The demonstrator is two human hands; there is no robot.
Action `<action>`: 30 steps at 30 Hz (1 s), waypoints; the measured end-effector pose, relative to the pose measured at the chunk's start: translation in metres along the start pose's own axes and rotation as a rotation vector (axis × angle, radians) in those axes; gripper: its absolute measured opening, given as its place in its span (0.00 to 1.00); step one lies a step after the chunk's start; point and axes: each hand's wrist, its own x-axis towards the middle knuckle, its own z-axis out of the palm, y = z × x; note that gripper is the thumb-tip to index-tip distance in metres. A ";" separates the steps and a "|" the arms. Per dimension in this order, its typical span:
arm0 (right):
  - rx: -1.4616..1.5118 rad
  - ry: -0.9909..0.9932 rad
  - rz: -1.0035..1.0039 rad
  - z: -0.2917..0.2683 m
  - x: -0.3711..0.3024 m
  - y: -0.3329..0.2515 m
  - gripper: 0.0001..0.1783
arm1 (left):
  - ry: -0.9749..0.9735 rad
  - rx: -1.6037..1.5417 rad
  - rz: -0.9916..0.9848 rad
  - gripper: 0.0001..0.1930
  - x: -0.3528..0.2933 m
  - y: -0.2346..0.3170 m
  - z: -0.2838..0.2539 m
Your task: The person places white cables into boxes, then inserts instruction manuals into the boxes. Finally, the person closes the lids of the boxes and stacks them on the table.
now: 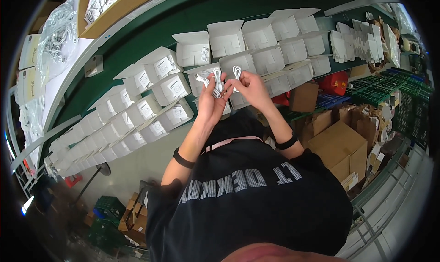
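Observation:
My left hand is closed around a bunch of coiled white cables, held over the rows of open white boxes. Close beside it, my right hand pinches a single coiled white cable between thumb and fingers. The two hands almost touch at the fingertips. Just beyond them stands an open white box with a white cable lying inside. To the right, the nearest box in the back row shows no cable in it. My hands hide part of the boxes beneath.
Open boxes with printed leaflets run off to the left along the green conveyor belt. A carton of small white items sits at the upper left. Flat white packets stand at the right, above green crates and brown cartons.

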 end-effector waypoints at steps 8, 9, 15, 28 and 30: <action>-0.580 0.259 -0.130 -0.031 0.016 0.004 0.14 | -0.004 0.185 0.111 0.17 0.020 -0.013 0.005; -0.764 0.342 -0.198 -0.032 0.017 0.006 0.13 | -0.010 0.188 0.103 0.16 0.019 -0.013 0.002; -0.166 0.053 -0.040 0.004 0.004 -0.009 0.17 | -0.075 0.336 0.117 0.15 0.002 -0.020 0.004; -0.559 0.297 -0.220 -0.025 0.084 -0.024 0.17 | -0.058 0.557 0.330 0.13 0.015 0.021 0.001; -0.659 0.403 -0.241 -0.028 0.083 -0.026 0.17 | -0.051 0.652 0.300 0.13 0.011 0.013 -0.002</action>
